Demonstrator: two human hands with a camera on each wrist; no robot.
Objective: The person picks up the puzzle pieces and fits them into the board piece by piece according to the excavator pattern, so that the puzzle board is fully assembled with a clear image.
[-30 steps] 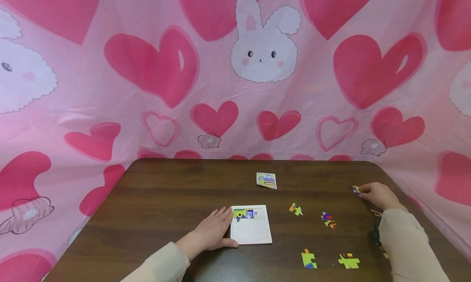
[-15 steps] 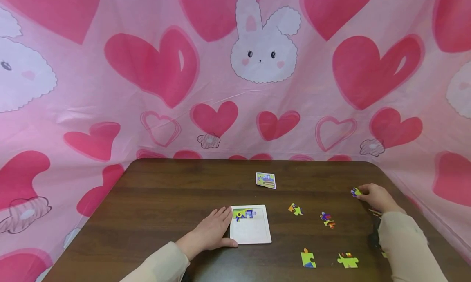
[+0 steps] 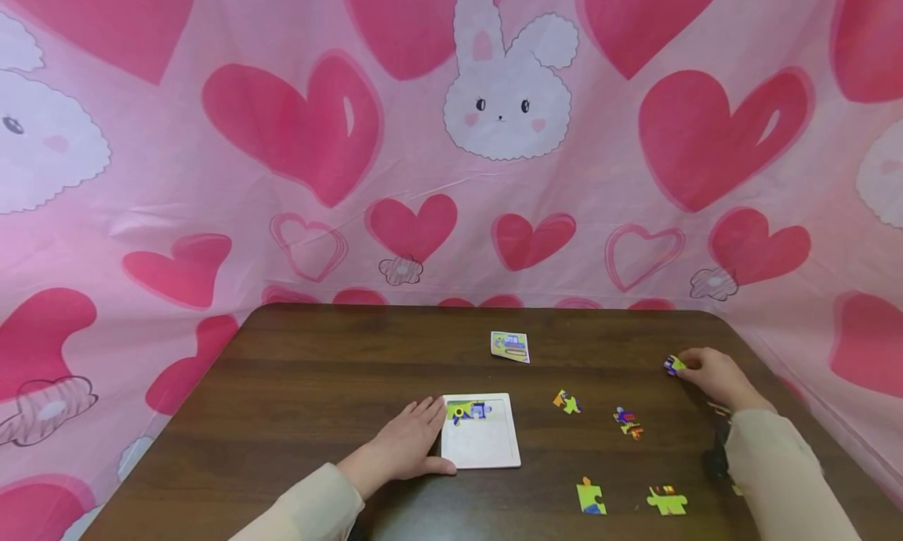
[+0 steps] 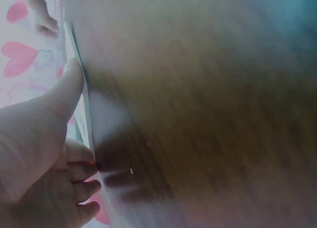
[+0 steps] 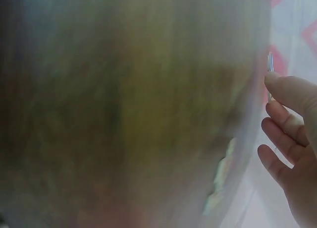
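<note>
My right hand (image 3: 721, 376) pinches a puzzle piece (image 3: 673, 365), green and purple, between thumb and index finger at the table's far right. In the right wrist view the same piece (image 5: 270, 62) shows edge-on, tilted up, with the other fingers loosely bent below it. At the left side of a white square puzzle tray (image 3: 481, 449) rests my left hand (image 3: 404, 442). Its fingers are extended along the tray's edge and its thumb touches the lower left corner. Joined pieces (image 3: 466, 412) with green and purple print lie in the tray's upper left.
Loose pieces lie right of the tray: an orange-green one (image 3: 567, 402), a purple-red one (image 3: 628, 422) and green ones (image 3: 591, 497) nearer the front. Others are partly hidden by the right sleeve. A small picture card (image 3: 510, 346) lies behind the tray. A pink heart-patterned curtain (image 3: 416, 165) surrounds the table.
My right hand has moved slightly left with the puzzle piece, which has turned and shows more of its printed face. The left hand and the tray stay in place.
</note>
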